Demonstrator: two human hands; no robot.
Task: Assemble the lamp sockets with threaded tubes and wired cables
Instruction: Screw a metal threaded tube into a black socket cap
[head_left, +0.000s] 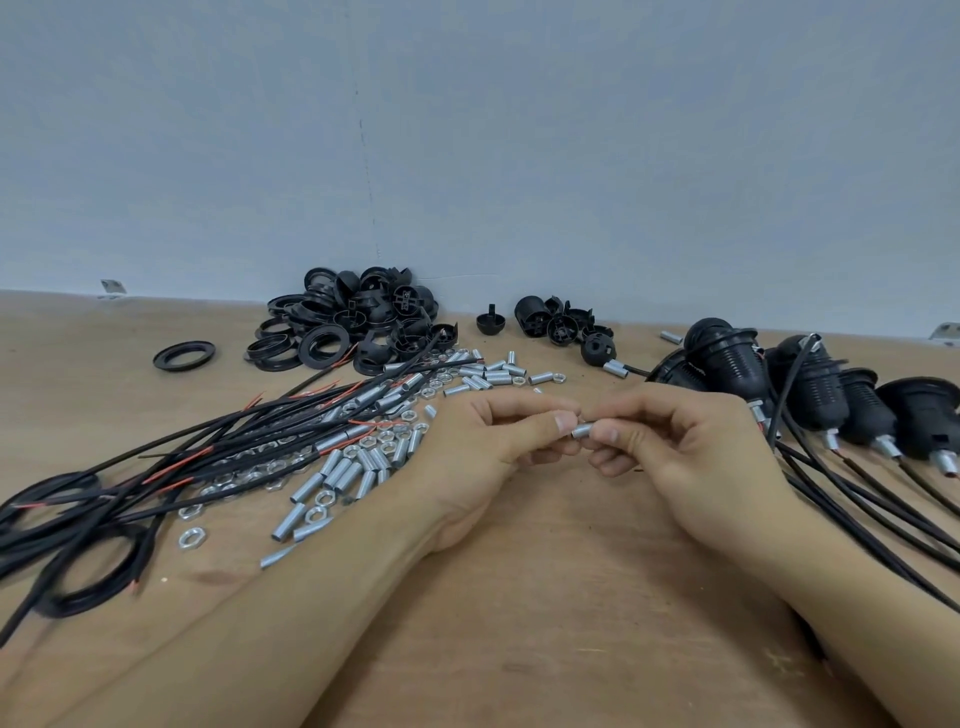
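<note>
Where both forearms cross the wooden worktop, the left hand and right hand meet at centre, fingers curled, pinching one threaded tube between thumbs and forefingers just above the surface. L of the hands: loose tubes and hex nuts under black cables w/ red cores. R: assembled sockets, cables trailing. Farther back: pile of black socket shells and rings by the wall.

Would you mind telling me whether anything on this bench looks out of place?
One flat black plastic ring lies alone left of the black socket-part pile; otherwise nothing stands out.
</note>
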